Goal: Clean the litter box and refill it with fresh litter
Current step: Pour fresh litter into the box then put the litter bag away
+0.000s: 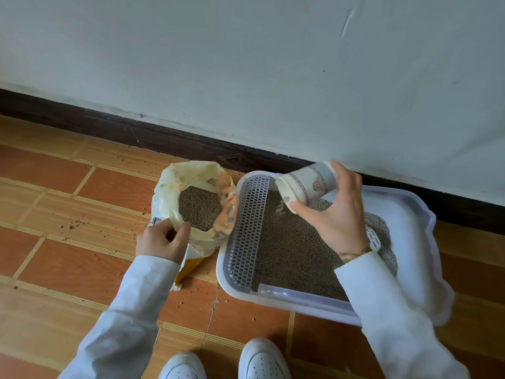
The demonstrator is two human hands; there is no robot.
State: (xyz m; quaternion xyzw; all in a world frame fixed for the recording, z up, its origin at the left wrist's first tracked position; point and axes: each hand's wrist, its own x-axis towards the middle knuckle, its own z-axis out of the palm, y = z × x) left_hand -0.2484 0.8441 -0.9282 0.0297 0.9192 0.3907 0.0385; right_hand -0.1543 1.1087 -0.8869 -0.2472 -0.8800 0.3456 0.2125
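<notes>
Two hands work: right hand [337,212] grips a tipped cup [306,184] over the litter box [410,214]; left hand [161,240], at nine o'clock, pinches the litter bag [175,187] rim.

Left hand [161,240] pinching, right hand [337,212] gripping

Right hand [337,212] holds a paper cup [307,184] tipped over the litter box [410,214]. Left hand [161,240] grips the open litter bag [196,173] rim on the tiled floor [68,187].
</notes>
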